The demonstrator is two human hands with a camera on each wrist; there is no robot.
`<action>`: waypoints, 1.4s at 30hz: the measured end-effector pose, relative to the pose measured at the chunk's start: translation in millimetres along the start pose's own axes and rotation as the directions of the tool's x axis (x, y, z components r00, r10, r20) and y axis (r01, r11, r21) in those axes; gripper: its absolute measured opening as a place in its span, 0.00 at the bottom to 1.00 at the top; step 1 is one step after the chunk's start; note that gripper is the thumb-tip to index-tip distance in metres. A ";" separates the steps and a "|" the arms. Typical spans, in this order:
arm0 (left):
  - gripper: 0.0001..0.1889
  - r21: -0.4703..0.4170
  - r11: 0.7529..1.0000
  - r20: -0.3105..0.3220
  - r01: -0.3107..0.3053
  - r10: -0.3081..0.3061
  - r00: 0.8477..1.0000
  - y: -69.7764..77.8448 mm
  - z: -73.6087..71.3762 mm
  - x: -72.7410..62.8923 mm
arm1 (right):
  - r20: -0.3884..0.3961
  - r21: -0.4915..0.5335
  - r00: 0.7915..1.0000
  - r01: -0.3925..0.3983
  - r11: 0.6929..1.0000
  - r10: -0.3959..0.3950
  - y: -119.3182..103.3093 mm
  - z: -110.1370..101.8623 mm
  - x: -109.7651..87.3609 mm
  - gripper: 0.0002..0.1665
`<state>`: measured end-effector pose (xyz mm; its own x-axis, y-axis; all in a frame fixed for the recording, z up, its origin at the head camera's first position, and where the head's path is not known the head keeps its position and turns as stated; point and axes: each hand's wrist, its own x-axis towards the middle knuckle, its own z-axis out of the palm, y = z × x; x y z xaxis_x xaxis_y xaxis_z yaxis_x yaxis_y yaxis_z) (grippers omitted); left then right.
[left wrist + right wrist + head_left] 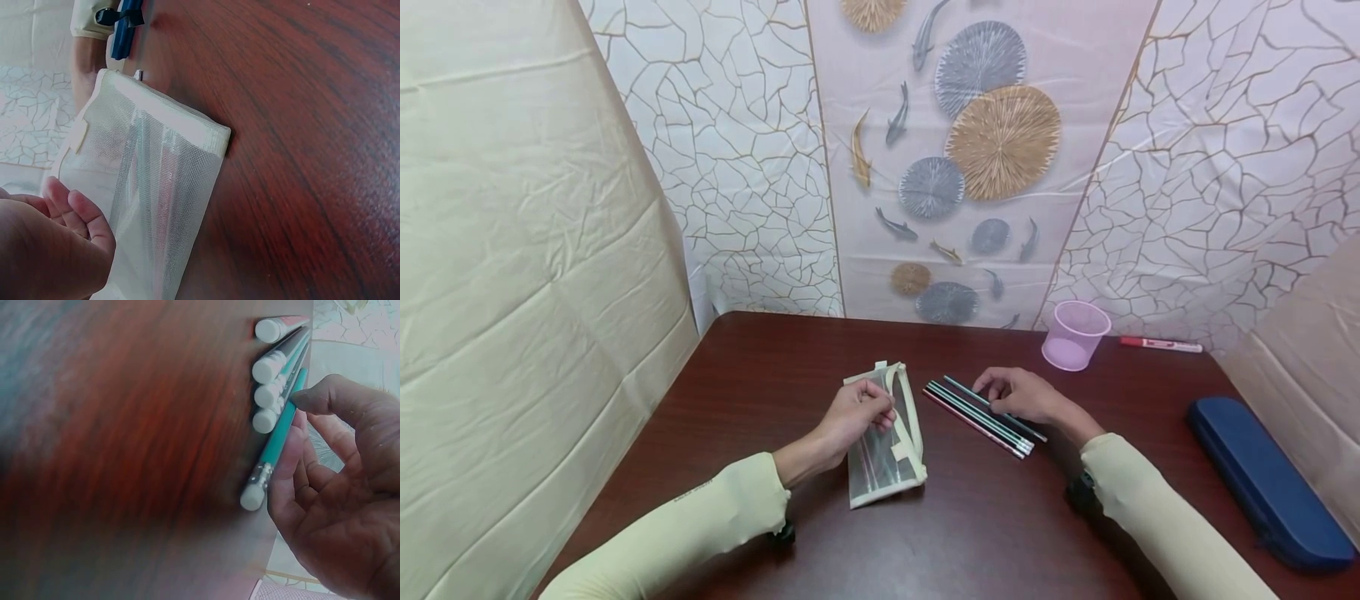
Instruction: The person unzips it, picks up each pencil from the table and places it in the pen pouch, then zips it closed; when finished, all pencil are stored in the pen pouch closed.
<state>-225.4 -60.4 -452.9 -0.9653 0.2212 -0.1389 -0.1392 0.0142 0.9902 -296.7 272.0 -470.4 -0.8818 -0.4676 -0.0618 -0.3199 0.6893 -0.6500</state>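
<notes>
A see-through mesh zip pouch (880, 479) with cream edging lies on the table, its zip side gaping. My left hand (857, 412) is over its upper part, fingers curled, pinching the rim of the opening. Up close in the left wrist view, greenish and reddish streaks show through the mesh (169, 187). To the right, my right hand (1018, 393) pinches a green pencil (284, 431) between thumb and fingers. That pencil has a white eraser end and lies beside a row of several pencils (973, 414), green, black and red, with white erasers.
A pink mesh cup (1075, 336) stands near the back edge, with a red and white marker (1161, 344) to its right. A dark blue case (1270, 483) lies along the right side of the dark wood table (760, 358). Patterned cloth hangs behind.
</notes>
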 end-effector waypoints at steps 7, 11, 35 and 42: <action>0.04 0.004 1.000 0.012 0.006 -0.006 1.000 -3.1 -0.4 0.9 | -0.020 -0.006 1.000 -0.017 1.000 0.017 1.2 3.6 -0.6 0.16; 0.04 0.001 1.000 0.013 0.005 -0.005 1.000 -3.7 -0.3 1.1 | -0.029 -0.023 0.999 -0.020 1.000 0.020 2.6 3.3 0.0 0.15; 0.03 -0.003 1.000 0.032 0.004 -0.004 0.999 -1.5 -1.0 3.3 | -0.063 -0.003 0.996 -0.067 0.998 0.066 -1.5 -4.8 8.2 0.18; 0.03 -0.006 1.000 0.037 0.004 -0.004 0.999 -1.2 -0.3 3.4 | -0.195 0.055 0.979 -0.046 0.997 0.056 -29.8 -8.2 9.7 0.27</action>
<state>-228.6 -60.0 -454.5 -0.9559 0.2570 -0.1419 -0.1444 0.0092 0.9895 -298.6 251.4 -445.4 -0.9489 -0.3115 0.0504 -0.2592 0.6784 -0.6874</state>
